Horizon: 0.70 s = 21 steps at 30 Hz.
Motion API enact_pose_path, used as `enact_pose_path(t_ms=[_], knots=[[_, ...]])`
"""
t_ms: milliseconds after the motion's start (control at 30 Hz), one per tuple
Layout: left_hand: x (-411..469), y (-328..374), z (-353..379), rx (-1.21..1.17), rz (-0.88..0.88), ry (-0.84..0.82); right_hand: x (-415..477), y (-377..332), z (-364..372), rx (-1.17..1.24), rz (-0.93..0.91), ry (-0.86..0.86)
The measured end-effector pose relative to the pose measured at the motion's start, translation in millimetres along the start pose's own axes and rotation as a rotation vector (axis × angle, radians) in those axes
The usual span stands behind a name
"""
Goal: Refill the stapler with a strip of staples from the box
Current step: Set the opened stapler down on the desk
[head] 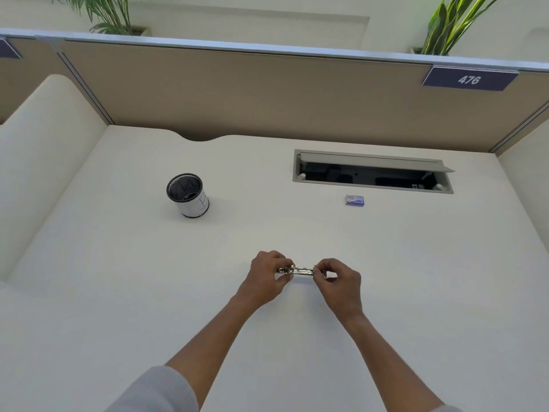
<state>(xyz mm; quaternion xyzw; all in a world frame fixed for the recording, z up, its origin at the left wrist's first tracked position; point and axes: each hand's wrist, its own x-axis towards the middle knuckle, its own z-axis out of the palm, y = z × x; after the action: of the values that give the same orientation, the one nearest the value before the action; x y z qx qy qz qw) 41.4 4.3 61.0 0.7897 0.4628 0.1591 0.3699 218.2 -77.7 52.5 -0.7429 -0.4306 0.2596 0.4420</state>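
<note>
Desk (118, 292): broad, matte, off-white, smooth. Risk, as I judge it: the blue staple box (354, 200) lies well beyond the grip, so one hand must let go and the stapler could tip or snap shut. Left hand (265, 278) and right hand (338, 281) each pinch one end of the stapler (298, 271): narrow, shiny metal, held level between them.

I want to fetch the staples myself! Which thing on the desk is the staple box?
Find the long grey cable hatch sunk into the desk on the far right. Just in front of it lies the staple box, small, flat and blue-purple. The only other loose item, a round black mesh pen cup, stands far to the left.
</note>
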Motion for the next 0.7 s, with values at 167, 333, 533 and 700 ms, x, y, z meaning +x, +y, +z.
enact_pose_path(t_ms=[167,333,533,700], knots=[[6.0,-11.1,15.7,0.066,-0.015,0.034,2.6,12.5,5.7,-0.103,-0.015,-0.045],[5.7,-23.9,26.1,0.098,-0.024,0.041,5.5,19.5,9.6,-0.134,0.011,-0.064],[7.0,-30.3,28.7,0.114,-0.031,0.041,21.5,0.9,13.3,-0.013,0.090,-0.022],[10.9,-34.0,19.0,0.126,-0.062,-0.077,52.0,-46.2,20.6,0.296,0.154,-0.086]])
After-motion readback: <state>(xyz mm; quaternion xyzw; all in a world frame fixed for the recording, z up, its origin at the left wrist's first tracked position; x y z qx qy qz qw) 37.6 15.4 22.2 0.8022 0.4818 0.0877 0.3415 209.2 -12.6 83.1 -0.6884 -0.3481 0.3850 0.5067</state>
